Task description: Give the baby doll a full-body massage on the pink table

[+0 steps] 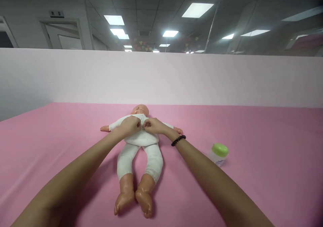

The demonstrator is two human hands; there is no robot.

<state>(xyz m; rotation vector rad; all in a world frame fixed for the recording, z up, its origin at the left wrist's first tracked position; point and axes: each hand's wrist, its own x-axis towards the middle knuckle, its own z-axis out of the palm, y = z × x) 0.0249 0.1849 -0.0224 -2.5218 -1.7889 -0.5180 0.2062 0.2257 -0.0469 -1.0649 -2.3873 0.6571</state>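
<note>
A baby doll lies on its back, head at the far end and bare feet toward me. It wears a white long-sleeved top and white trousers. My left hand is closed at the chest, its fingers pinching the front of the top. Just to its right, my right hand pinches the same front, thumb and fingers pressed together. A small gap separates the two hands at the middle of the chest. The exact bit of cloth or fastening between the fingertips is hidden.
A pink sheet covers the surface under the doll. To the right stands a clear jar with a green lid, beside my right forearm. A low white wall with glass above it closes off the far side.
</note>
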